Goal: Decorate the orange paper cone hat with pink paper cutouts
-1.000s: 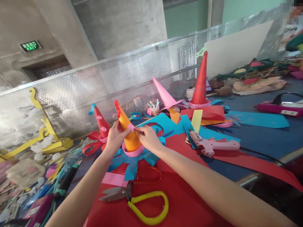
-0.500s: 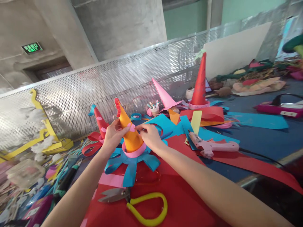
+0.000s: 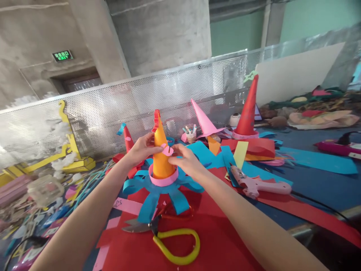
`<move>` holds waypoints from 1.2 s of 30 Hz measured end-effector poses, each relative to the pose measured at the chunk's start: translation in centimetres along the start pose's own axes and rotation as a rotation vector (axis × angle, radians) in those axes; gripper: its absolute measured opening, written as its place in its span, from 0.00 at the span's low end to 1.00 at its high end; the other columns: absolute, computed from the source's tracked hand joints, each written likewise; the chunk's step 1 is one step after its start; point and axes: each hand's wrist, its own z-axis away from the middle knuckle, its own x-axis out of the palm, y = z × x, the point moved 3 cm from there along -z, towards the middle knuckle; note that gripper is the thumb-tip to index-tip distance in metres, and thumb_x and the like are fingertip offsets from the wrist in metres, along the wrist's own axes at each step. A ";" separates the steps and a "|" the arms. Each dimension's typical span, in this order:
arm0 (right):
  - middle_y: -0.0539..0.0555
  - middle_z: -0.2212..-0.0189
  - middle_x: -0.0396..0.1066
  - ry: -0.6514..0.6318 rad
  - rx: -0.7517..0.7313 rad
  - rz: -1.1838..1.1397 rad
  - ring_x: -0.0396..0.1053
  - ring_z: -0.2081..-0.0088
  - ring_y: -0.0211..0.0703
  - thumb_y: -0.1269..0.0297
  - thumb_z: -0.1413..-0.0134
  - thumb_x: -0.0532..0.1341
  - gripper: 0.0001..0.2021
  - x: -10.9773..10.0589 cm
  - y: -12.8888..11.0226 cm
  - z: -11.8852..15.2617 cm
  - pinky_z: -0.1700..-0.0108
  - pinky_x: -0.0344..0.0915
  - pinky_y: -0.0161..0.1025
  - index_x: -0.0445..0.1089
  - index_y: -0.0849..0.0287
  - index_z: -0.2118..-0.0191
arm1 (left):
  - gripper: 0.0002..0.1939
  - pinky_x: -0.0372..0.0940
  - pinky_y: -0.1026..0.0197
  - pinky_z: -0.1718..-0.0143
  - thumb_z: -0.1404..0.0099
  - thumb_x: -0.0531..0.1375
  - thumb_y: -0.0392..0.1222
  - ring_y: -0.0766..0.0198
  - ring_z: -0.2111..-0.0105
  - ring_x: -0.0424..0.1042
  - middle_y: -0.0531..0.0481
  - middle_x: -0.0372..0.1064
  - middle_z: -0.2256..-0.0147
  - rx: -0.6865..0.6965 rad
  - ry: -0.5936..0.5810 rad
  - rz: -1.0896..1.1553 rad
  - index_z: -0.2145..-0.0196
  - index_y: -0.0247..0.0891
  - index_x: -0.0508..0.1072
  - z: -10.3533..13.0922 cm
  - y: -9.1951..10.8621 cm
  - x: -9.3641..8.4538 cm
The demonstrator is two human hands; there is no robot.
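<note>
An orange paper cone hat stands upright, with a pink band round its base, a brim of looped blue strips and a wavy red trim near its tip. My left hand closes on the cone's left side, its thumb pressing by a small pink paper cutout on the front. From the right, my right hand has its fingertips closed at the cutout's right edge. Scissors with yellow and red handles lie partly open in front, on red paper.
A pink glue gun with a cord lies to the right. Behind stand a red cone hat, a pink cone hat and a cup of pens. Paper scraps and a clear plastic box clutter the left. A perforated metal panel borders the back.
The view has shifted, so the scene sits further right. The hat has turned slightly, and more of the pink cutout now shows between my hands. Both hands remain on the hat.
</note>
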 end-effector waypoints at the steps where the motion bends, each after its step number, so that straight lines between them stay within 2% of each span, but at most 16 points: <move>1: 0.51 0.65 0.74 -0.016 -0.008 -0.007 0.73 0.61 0.44 0.69 0.54 0.62 0.07 0.1 -0.4 0.1 0.62 0.67 0.39 0.69 0.57 0.66 | 0.20 0.70 0.53 0.57 0.49 0.68 0.40 0.54 0.60 0.76 0.43 0.75 0.60 0.000 0.006 -0.005 0.57 0.37 0.72 0.3 0.2 -0.1; 2: 0.51 0.67 0.74 -0.027 -0.022 -0.011 0.72 0.62 0.44 0.66 0.52 0.63 0.04 0.1 -0.8 0.2 0.63 0.66 0.39 0.69 0.57 0.67 | 0.21 0.70 0.52 0.57 0.49 0.68 0.41 0.54 0.60 0.75 0.43 0.75 0.60 0.002 0.013 -0.010 0.57 0.37 0.72 0.6 0.4 -0.1; 4: 0.49 0.70 0.71 -0.034 -0.052 -0.009 0.70 0.65 0.43 0.61 0.49 0.63 0.06 0.1 -1.7 0.4 0.63 0.64 0.39 0.70 0.57 0.70 | 0.22 0.70 0.51 0.55 0.49 0.68 0.42 0.53 0.59 0.75 0.43 0.75 0.60 0.012 0.017 -0.011 0.56 0.36 0.72 1.0 1.2 -0.2; 9: 0.47 0.74 0.67 -0.010 -0.072 -0.032 0.66 0.68 0.40 0.58 0.50 0.65 0.09 -0.9 -4.7 0.5 0.64 0.62 0.39 0.69 0.57 0.72 | 0.25 0.71 0.51 0.55 0.52 0.70 0.39 0.52 0.56 0.74 0.44 0.74 0.55 0.067 0.037 0.074 0.54 0.37 0.73 1.1 3.7 -1.3; 14: 0.48 0.73 0.68 0.287 -0.201 -0.147 0.65 0.71 0.37 0.60 0.52 0.67 0.07 -3.3 -8.6 0.6 0.66 0.64 0.39 0.70 0.55 0.71 | 0.27 0.70 0.51 0.54 0.50 0.69 0.36 0.52 0.55 0.75 0.45 0.75 0.57 0.114 0.022 0.114 0.51 0.36 0.72 0.2 5.4 -3.1; 17: 0.47 0.76 0.66 0.313 -0.244 -0.145 0.63 0.74 0.36 0.61 0.51 0.67 0.06 -3.4 -9.4 0.7 0.71 0.61 0.37 0.70 0.53 0.71 | 0.24 0.69 0.48 0.51 0.50 0.68 0.34 0.50 0.53 0.74 0.45 0.76 0.56 0.108 -0.028 0.135 0.54 0.37 0.74 -0.2 4.6 -3.3; 19: 0.46 0.77 0.65 0.250 -0.160 -0.172 0.62 0.76 0.36 0.60 0.52 0.68 0.08 -2.8 -8.6 0.7 0.73 0.60 0.37 0.69 0.53 0.73 | 0.22 0.68 0.46 0.49 0.50 0.68 0.33 0.49 0.51 0.73 0.45 0.76 0.55 0.053 -0.091 0.148 0.55 0.38 0.75 -0.3 2.9 -3.0; 22: 0.45 0.78 0.64 0.142 0.037 -0.219 0.62 0.76 0.35 0.58 0.56 0.70 0.11 -1.1 -6.1 0.6 0.73 0.61 0.36 0.67 0.55 0.74 | 0.22 0.68 0.44 0.50 0.51 0.68 0.33 0.48 0.52 0.74 0.46 0.77 0.56 -0.045 -0.195 0.154 0.56 0.41 0.76 0.1 -0.2 -2.4; 26: 0.45 0.78 0.65 0.083 0.160 -0.180 0.62 0.76 0.35 0.57 0.56 0.69 0.11 0.7 -2.8 0.3 0.73 0.59 0.35 0.69 0.56 0.70 | 0.21 0.67 0.45 0.48 0.49 0.67 0.34 0.49 0.52 0.75 0.45 0.77 0.55 -0.067 -0.263 0.192 0.55 0.41 0.76 0.7 -3.1 -2.2; 30: 0.47 0.77 0.66 0.043 0.212 -0.123 0.62 0.75 0.36 0.56 0.56 0.69 0.12 1.6 -0.9 0.1 0.74 0.57 0.35 0.70 0.57 0.70 | 0.25 0.65 0.44 0.46 0.47 0.66 0.35 0.49 0.48 0.72 0.46 0.74 0.50 -0.032 -0.270 0.247 0.51 0.44 0.74 0.9 -4.1 -2.5; 36: 0.46 0.77 0.63 0.052 0.244 -0.086 0.55 0.77 0.34 0.54 0.59 0.71 0.14 2.0 0.2 0.4 0.74 0.53 0.35 0.72 0.58 0.72 | 0.29 0.68 0.46 0.50 0.48 0.68 0.34 0.50 0.51 0.74 0.44 0.75 0.53 0.011 -0.252 0.244 0.47 0.44 0.72 1.4 -4.9 -2.4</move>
